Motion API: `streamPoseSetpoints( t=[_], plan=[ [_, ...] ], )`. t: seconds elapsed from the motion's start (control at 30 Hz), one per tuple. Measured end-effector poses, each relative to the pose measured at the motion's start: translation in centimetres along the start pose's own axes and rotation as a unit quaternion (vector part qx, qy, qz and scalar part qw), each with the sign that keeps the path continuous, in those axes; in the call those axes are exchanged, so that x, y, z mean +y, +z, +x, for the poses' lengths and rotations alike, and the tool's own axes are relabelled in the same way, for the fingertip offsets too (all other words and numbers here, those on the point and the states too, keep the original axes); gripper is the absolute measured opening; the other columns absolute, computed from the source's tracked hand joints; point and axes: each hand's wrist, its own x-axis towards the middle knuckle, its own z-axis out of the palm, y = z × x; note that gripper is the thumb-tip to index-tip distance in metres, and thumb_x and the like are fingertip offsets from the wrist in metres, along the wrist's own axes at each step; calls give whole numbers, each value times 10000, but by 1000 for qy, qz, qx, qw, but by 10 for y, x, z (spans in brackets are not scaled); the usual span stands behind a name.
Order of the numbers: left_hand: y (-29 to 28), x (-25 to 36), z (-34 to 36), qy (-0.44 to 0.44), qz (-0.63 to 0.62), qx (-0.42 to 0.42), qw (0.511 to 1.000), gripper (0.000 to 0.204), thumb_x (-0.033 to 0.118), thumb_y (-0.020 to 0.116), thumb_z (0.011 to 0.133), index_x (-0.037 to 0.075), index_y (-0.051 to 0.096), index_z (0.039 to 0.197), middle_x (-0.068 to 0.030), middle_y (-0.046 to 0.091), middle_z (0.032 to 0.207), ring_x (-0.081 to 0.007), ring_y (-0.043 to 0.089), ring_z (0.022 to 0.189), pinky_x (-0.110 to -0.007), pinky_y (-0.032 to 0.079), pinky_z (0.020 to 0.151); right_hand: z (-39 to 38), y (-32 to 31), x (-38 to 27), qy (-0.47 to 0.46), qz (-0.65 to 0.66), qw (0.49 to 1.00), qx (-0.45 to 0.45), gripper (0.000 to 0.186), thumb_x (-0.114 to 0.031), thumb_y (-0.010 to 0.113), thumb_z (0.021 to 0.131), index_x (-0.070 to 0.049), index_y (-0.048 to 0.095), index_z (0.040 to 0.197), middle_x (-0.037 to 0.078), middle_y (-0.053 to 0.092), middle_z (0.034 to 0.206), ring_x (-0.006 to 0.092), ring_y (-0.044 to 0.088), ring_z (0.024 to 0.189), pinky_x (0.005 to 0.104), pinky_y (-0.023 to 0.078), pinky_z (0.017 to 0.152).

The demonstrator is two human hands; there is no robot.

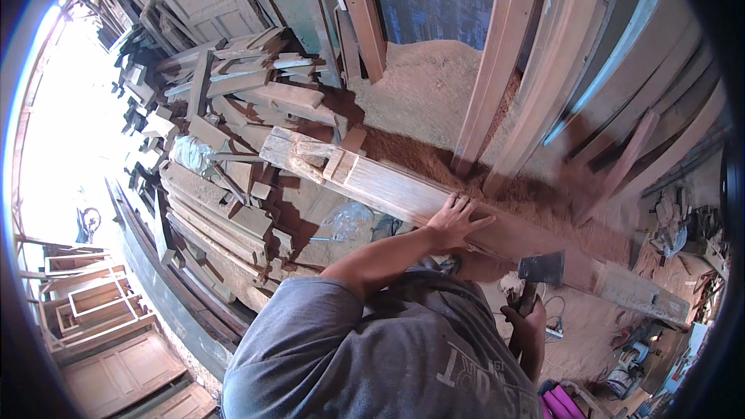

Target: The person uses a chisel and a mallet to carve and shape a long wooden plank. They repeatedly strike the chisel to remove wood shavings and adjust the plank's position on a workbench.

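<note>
My left hand (458, 222) lies on a long, thick wooden beam (396, 186), fingers spread and thumb stretched out along the wood. The beam runs slantwise in front of me, from the upper left to the lower right. Near its far left end sits a short wooden block (340, 163), beside a rough, hollowed spot. Low at the right, my right hand (526, 318) is closed around the handle of a hatchet (542, 268). The hatchet's dark, squarish head is up, close to the beam's near edge. A pale lump (511, 283) shows beside the handle; its kind is unclear.
Stacked timber offcuts (209, 194) fill the left side. Tall planks (504, 62) lean at the back right, by a sawdust heap (427, 81). Wooden frames (101, 302) stand at the lower left. A power tool (625, 372) and a cable (555, 322) lie at the lower right.
</note>
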Motion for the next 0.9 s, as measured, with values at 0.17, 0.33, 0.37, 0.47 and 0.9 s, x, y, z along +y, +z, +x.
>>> streamPoseSetpoints(
  t=[0.17, 0.33, 0.37, 0.47, 0.9],
  plan=[
    [-19, -4, -6, 43, -84, 37, 995, 950, 557, 796, 802, 193, 390, 1580, -214, 444, 1514, -409, 363, 1448, -582, 253, 1198, 26, 16, -27, -58, -90, 994, -18, 533, -181, 843, 781, 20, 611, 1216, 149, 727, 1025, 258, 709, 941, 405, 547, 871],
    [-58, 3, -38, 94, -542, 5, 835, 730, 538, 842, 801, 62, 644, 1318, -204, 687, 1241, -334, 644, 1193, -453, 471, 1056, 42, 79, -95, -193, -134, 970, 53, 520, -197, 839, 812, 32, 613, 1221, 204, 730, 1072, 362, 719, 1020, 431, 536, 890],
    [-70, 12, -43, 82, -578, 123, 802, 557, 485, 831, 846, 42, 710, 1161, -166, 751, 1008, -302, 726, 949, -408, 550, 895, 49, 88, -95, -208, -141, 967, 50, 526, -203, 843, 813, 33, 614, 1223, 205, 730, 1077, 363, 718, 1025, 430, 536, 889],
    [-95, -5, -61, -85, -622, 65, 776, 508, 382, 833, 868, 17, 687, 1190, -149, 742, 1039, -246, 709, 949, -392, 544, 881, 53, 120, -124, -198, -155, 967, 33, 504, -223, 854, 819, 30, 632, 1195, 179, 739, 1082, 330, 720, 1029, 418, 539, 887],
    [-94, -170, -119, -45, -264, 184, 946, 453, 247, 770, 718, 93, 600, 1108, -164, 689, 765, -415, 690, 733, -507, 548, 634, 56, 203, -116, -53, -126, 989, -51, 338, -173, 813, 865, 45, 645, 1062, 145, 765, 1007, 211, 715, 927, 356, 545, 868]
  ],
)
